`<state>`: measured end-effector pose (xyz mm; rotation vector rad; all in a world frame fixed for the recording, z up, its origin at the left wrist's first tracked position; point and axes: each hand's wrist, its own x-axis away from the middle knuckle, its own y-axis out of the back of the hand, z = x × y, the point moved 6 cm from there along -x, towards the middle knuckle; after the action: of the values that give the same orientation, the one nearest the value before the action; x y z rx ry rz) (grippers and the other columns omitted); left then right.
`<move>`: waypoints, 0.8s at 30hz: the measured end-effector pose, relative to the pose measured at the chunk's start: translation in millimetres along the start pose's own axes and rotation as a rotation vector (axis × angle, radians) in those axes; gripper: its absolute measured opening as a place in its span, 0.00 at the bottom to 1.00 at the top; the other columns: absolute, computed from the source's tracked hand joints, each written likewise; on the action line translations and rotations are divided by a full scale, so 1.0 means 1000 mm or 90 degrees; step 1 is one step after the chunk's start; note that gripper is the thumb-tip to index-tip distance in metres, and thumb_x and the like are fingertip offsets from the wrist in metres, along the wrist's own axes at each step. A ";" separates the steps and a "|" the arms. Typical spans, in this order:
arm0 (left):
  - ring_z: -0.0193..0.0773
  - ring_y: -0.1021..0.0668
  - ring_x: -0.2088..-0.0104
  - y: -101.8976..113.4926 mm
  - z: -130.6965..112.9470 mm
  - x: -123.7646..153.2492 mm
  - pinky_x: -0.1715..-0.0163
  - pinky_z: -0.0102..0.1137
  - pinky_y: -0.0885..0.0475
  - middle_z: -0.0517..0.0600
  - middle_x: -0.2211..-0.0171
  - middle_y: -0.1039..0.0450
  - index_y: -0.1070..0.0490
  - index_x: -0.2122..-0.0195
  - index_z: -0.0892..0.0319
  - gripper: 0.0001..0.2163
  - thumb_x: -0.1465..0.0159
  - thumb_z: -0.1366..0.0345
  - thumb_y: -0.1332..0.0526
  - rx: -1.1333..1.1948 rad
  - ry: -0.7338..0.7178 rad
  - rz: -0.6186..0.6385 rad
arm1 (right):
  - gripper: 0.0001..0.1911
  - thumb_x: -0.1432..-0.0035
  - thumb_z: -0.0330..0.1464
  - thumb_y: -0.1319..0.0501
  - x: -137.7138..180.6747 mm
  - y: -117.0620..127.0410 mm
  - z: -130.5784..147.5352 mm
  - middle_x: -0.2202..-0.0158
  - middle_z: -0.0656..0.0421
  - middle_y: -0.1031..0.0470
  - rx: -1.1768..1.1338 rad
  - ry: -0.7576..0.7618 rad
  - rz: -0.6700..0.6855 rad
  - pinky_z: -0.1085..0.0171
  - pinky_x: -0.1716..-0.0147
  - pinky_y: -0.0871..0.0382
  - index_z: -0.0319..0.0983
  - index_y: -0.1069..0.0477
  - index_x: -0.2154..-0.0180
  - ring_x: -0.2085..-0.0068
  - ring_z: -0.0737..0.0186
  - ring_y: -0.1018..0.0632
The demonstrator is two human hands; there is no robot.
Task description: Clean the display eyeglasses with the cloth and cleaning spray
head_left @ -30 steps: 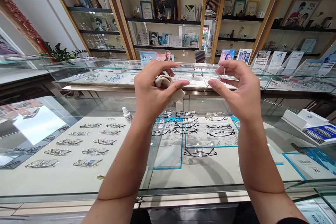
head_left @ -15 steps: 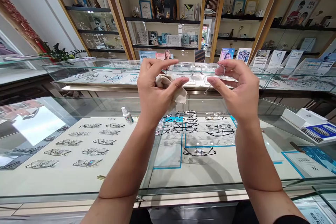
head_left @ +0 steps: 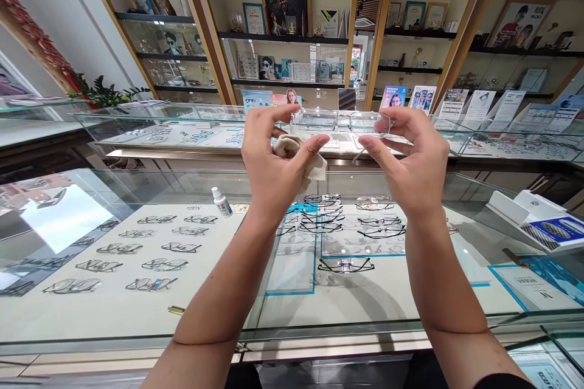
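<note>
I hold a thin, clear-lensed pair of glasses (head_left: 340, 123) up at chest height between both hands. My left hand (head_left: 274, 164) pinches the left end of the frame between forefinger and thumb, and a beige cleaning cloth (head_left: 296, 152) is bunched in its palm. My right hand (head_left: 408, 161) pinches the right end of the frame, with one temple arm hanging down beside its thumb.
A glass display counter (head_left: 137, 328) lies below my arms, with several rows of glasses (head_left: 150, 249) inside. A small white spray bottle (head_left: 221, 202) stands on the glass. A white and blue device (head_left: 542, 225) sits at the right. Shelves (head_left: 283, 36) line the back wall.
Both hands have drawn slightly closer together and the view has shifted a little; the glasses and cloth stay in the same grip.
</note>
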<state>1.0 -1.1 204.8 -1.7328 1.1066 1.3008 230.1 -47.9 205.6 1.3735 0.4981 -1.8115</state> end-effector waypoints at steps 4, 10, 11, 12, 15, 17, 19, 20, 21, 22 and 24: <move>0.47 0.20 0.50 -0.001 -0.003 0.002 0.57 0.43 0.23 0.53 0.50 0.20 0.19 0.49 0.45 0.19 0.38 0.49 0.21 -0.005 0.018 -0.024 | 0.22 0.33 0.49 0.31 0.000 0.000 -0.001 0.49 0.54 0.19 -0.020 -0.010 0.001 0.48 0.48 0.14 0.48 0.24 0.43 0.47 0.50 0.17; 0.46 0.19 0.50 -0.002 0.004 0.005 0.59 0.41 0.23 0.53 0.49 0.20 0.21 0.47 0.46 0.24 0.41 0.49 0.20 0.006 0.059 -0.055 | 0.22 0.34 0.47 0.30 -0.001 -0.001 -0.002 0.48 0.54 0.19 -0.036 -0.021 0.017 0.46 0.45 0.15 0.49 0.24 0.43 0.45 0.49 0.17; 0.46 0.19 0.52 -0.002 0.005 0.006 0.61 0.41 0.23 0.53 0.48 0.20 0.21 0.46 0.46 0.24 0.41 0.49 0.20 0.011 0.067 -0.061 | 0.22 0.34 0.47 0.30 -0.001 -0.001 -0.002 0.48 0.54 0.18 -0.040 -0.026 0.016 0.46 0.45 0.15 0.49 0.25 0.42 0.44 0.49 0.16; 0.45 0.19 0.53 -0.002 0.007 0.007 0.62 0.40 0.24 0.53 0.48 0.20 0.22 0.46 0.46 0.24 0.41 0.49 0.20 0.019 0.077 -0.065 | 0.22 0.34 0.47 0.29 -0.001 -0.001 -0.003 0.47 0.54 0.18 -0.047 -0.032 0.013 0.46 0.45 0.15 0.49 0.25 0.42 0.44 0.49 0.16; 0.42 0.20 0.60 -0.004 0.011 0.010 0.65 0.39 0.25 0.53 0.47 0.20 0.22 0.47 0.47 0.25 0.42 0.48 0.20 0.038 0.101 -0.081 | 0.23 0.35 0.47 0.29 0.001 -0.003 -0.004 0.47 0.54 0.18 -0.068 -0.047 0.002 0.46 0.43 0.15 0.50 0.26 0.42 0.44 0.49 0.16; 0.40 0.21 0.63 -0.005 0.011 0.011 0.66 0.39 0.26 0.52 0.48 0.19 0.22 0.48 0.47 0.24 0.42 0.46 0.20 0.030 0.108 -0.102 | 0.23 0.35 0.46 0.29 0.002 -0.005 -0.005 0.46 0.54 0.18 -0.078 -0.048 -0.002 0.46 0.42 0.16 0.49 0.26 0.42 0.42 0.49 0.16; 0.40 0.22 0.64 -0.006 0.011 0.012 0.66 0.39 0.26 0.52 0.49 0.19 0.22 0.49 0.47 0.23 0.41 0.46 0.21 0.022 0.106 -0.122 | 0.22 0.34 0.45 0.30 0.002 -0.007 -0.004 0.44 0.53 0.18 -0.082 -0.042 0.002 0.45 0.41 0.16 0.49 0.26 0.42 0.41 0.48 0.17; 0.39 0.22 0.64 -0.006 0.010 0.013 0.66 0.39 0.26 0.52 0.49 0.19 0.22 0.50 0.47 0.22 0.41 0.47 0.21 0.024 0.103 -0.128 | 0.22 0.34 0.44 0.30 0.002 -0.007 -0.004 0.44 0.53 0.18 -0.083 -0.039 0.003 0.45 0.40 0.17 0.49 0.26 0.41 0.40 0.48 0.17; 0.39 0.22 0.64 -0.007 0.010 0.013 0.66 0.39 0.26 0.52 0.50 0.19 0.22 0.50 0.47 0.22 0.40 0.48 0.21 0.031 0.101 -0.131 | 0.21 0.33 0.43 0.31 0.002 -0.007 -0.003 0.43 0.53 0.18 -0.084 -0.037 0.003 0.45 0.40 0.17 0.49 0.26 0.41 0.39 0.48 0.17; 0.39 0.22 0.64 -0.008 0.010 0.014 0.65 0.39 0.26 0.51 0.50 0.19 0.22 0.50 0.47 0.21 0.40 0.49 0.21 0.039 0.101 -0.133 | 0.20 0.33 0.43 0.31 0.002 -0.007 -0.002 0.43 0.53 0.19 -0.084 -0.035 0.002 0.45 0.40 0.17 0.49 0.25 0.42 0.39 0.48 0.17; 0.39 0.22 0.63 -0.009 0.011 0.014 0.64 0.39 0.26 0.51 0.50 0.20 0.22 0.51 0.47 0.20 0.40 0.50 0.20 0.057 0.102 -0.135 | 0.19 0.33 0.42 0.31 0.002 -0.006 -0.001 0.43 0.54 0.18 -0.085 -0.036 -0.004 0.46 0.41 0.16 0.49 0.25 0.42 0.40 0.49 0.17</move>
<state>6.6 9.1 188.6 -1.8565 1.0202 0.9827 225.8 -43.7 202.4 1.2287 0.5833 -1.7828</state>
